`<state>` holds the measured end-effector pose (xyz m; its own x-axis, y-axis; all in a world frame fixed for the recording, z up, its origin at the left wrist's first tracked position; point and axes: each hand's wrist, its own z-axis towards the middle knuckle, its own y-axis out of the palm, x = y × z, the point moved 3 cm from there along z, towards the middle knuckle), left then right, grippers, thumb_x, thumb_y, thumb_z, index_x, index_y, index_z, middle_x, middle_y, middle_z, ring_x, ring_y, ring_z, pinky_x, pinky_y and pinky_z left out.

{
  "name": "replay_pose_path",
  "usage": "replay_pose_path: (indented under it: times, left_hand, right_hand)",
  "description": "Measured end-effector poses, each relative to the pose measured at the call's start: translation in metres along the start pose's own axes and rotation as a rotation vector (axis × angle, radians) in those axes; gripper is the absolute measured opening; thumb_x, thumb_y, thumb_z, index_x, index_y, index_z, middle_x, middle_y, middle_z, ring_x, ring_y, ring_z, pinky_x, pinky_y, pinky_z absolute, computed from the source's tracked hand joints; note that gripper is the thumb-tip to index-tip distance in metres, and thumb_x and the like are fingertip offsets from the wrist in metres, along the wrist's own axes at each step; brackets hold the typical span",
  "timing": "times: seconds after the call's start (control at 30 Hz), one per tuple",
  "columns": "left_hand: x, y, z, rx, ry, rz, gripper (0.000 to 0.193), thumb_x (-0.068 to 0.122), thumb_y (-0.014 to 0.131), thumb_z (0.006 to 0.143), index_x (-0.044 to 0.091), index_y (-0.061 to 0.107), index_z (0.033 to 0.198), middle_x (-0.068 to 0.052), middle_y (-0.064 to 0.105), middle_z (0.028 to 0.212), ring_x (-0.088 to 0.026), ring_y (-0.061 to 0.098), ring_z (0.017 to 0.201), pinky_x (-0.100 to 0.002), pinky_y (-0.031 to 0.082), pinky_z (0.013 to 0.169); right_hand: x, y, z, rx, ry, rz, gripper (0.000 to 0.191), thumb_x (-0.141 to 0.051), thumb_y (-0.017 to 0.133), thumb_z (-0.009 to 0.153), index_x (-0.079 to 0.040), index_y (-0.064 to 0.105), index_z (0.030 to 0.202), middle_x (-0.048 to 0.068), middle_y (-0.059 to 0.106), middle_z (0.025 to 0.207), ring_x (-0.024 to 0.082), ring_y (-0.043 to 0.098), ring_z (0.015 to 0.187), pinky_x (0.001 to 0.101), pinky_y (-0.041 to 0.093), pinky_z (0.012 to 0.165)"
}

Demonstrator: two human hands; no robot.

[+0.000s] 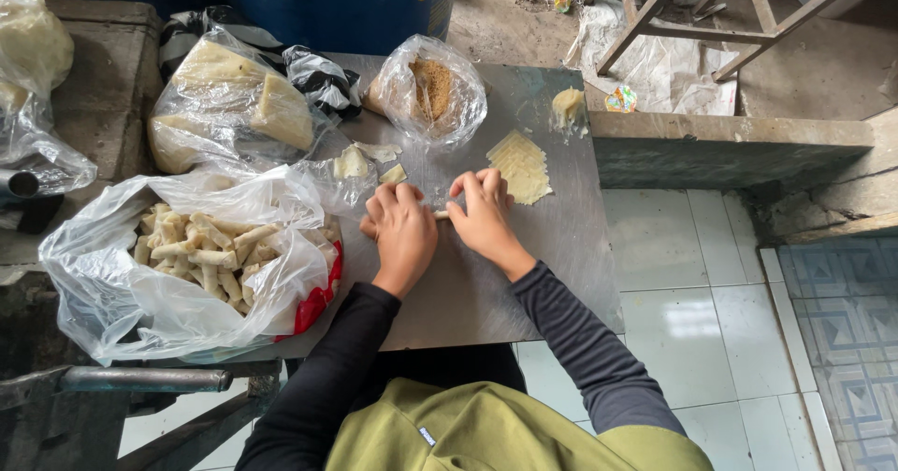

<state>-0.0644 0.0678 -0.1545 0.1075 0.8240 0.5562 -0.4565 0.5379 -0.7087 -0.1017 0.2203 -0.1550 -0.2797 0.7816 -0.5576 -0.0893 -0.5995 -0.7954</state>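
Observation:
Both hands meet over a grey metal table (552, 237). My left hand (400, 231) and my right hand (481, 213) press down on a small pale roll (441, 215) that shows only between them. Fingers of both hands are curled over it. A stack of thin pale wrappers (520, 164) lies just right of my right hand. A clear bag of brown filling (431, 89) stands behind the hands. At the left, a bag-lined bowl (201, 251) holds several finished rolls.
A bag of folded pale wrapper sheets (238, 106) lies at the back left. A small lump of dough (568, 106) sits near the table's far right corner. Tiled floor (692, 293) lies to the right, a blue drum (346, 3) behind.

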Motion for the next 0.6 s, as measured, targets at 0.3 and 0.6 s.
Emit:
replay_pose_path:
  times: [0.3, 0.6]
  left_hand:
    - [-0.002, -0.001, 0.026, -0.067, 0.11, -0.02, 0.018, 0.03, 0.073, 0.094, 0.014, 0.068, 0.102, -0.006, 0.062, 0.106, -0.029, 0.057, 0.104, -0.046, 0.039, 0.082]
    - [0.049, -0.077, 0.026, -0.082, 0.241, -0.097, 0.023, 0.03, 0.074, 0.096, 0.008, 0.068, 0.091, -0.006, 0.065, 0.098, -0.028, 0.062, 0.092, -0.041, 0.045, 0.077]
  right_hand:
    - [0.027, -0.006, 0.019, 0.262, -0.013, 0.007, 0.014, -0.027, 0.073, 0.096, -0.016, 0.065, 0.101, 0.008, 0.05, 0.113, 0.031, 0.049, 0.114, 0.0483, 0.037, 0.094]
    - [0.064, -0.081, -0.003, 0.069, -0.081, 0.098, 0.023, -0.017, 0.083, 0.079, -0.009, 0.073, 0.098, 0.008, 0.062, 0.103, 0.029, 0.06, 0.098, 0.0385, 0.049, 0.085]
